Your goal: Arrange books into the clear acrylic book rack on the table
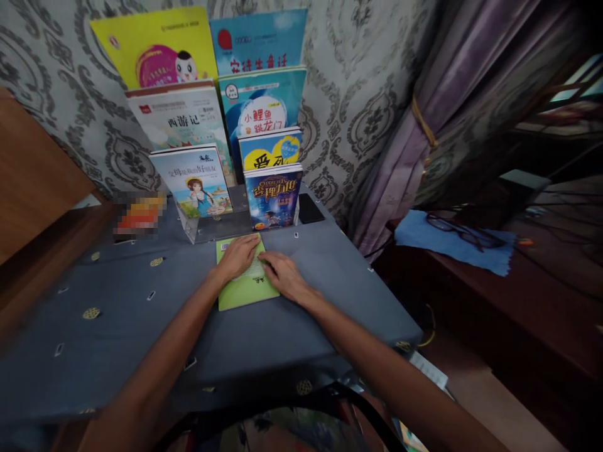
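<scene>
A thin green book lies on the dark grey tablecloth, in front of a clear display rack. Flat across its upper left part rests my left hand, fingers stretched out together. At the book's right side is my right hand, its fingers bent and the thumb side pressed against the cover near the edge. Just behind the hands, a blue book and a pale book with a girl on its cover stand upright in the rack.
Taller books rise behind, among them a yellow one and a teal one. A dark flat object lies right of the rack. Glasses rest on a blue cloth on a side surface. A purple curtain hangs at right.
</scene>
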`<state>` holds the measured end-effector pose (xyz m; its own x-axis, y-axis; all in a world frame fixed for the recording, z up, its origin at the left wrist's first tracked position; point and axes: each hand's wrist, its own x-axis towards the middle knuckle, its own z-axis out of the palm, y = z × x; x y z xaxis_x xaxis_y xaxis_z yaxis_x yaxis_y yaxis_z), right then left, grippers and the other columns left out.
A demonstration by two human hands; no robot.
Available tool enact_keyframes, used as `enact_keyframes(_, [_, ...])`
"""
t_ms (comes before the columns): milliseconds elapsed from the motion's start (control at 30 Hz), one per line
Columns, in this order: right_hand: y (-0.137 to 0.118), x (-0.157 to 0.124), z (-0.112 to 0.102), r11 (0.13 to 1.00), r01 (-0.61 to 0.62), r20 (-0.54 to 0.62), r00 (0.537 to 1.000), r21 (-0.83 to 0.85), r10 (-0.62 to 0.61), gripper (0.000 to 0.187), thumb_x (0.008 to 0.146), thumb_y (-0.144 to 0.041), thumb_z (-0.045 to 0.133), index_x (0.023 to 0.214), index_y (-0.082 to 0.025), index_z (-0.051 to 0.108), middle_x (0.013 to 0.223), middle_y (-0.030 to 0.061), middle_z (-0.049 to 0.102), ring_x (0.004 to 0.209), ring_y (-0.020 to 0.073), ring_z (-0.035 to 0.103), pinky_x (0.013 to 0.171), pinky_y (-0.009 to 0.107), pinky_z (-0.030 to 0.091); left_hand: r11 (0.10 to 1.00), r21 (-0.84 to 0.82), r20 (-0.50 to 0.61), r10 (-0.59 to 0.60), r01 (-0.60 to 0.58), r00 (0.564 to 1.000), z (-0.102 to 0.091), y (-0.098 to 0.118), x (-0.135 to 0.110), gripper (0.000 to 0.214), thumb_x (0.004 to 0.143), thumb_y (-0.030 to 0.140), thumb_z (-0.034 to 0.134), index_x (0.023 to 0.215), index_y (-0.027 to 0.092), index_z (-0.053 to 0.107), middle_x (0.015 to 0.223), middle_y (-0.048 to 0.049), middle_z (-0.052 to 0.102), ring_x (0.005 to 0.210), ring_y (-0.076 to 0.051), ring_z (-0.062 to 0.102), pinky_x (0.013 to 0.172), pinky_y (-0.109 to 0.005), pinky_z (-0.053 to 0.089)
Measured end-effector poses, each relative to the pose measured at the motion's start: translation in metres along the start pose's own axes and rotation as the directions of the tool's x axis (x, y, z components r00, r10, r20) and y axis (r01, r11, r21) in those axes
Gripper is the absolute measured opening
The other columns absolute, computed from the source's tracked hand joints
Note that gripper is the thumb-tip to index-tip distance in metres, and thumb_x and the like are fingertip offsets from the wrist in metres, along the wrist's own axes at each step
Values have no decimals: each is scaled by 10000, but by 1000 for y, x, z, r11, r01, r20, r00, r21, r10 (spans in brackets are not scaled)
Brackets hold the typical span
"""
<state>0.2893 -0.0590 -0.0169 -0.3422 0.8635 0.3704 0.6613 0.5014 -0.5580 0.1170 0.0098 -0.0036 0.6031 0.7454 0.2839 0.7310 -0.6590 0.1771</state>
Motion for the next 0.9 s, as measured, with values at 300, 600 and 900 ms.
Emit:
enact_keyframes(300, [3, 0, -8, 967, -211, -125, 965, 142, 229, 383, 949, -161, 426, 1305, -196, 560, 1027, 75, 776, 915, 218, 731, 870, 350, 545, 995, -32, 71, 96, -94, 993, -15, 35, -56, 398, 973, 255, 440, 1335, 182, 588, 1414, -109, 591, 1320, -233, 544, 1121, -449, 410])
enact_keyframes(600, [1, -1, -7, 968, -200, -89, 972, 152, 215, 353, 940, -169, 440, 1251, -185, 605, 1020, 70, 776, 871, 205, 728, 833, 330, 545, 988, -42, 160, 155, -150, 975, -29, 61, -99, 440, 1023, 389, 398, 1410, 213, 511, 1473, -93, 537, 1379, -213, 477, 1171, -464, 334])
enact_keyframes(900, [-10, -6, -10, 976, -217, -29, 976, -31, 216, 319, 948, -196, 451, 1176, -182, 674, 1069, 80, 767, 937, 223, 718, 837, 313, 508, 1000, -8, 196, -5, 7, 981, -32, 41, -117, 560, 982, 591, 376, 1488, 351, 409, 1597, -57, 364, 1506, -318, 232, 1168, -652, 188])
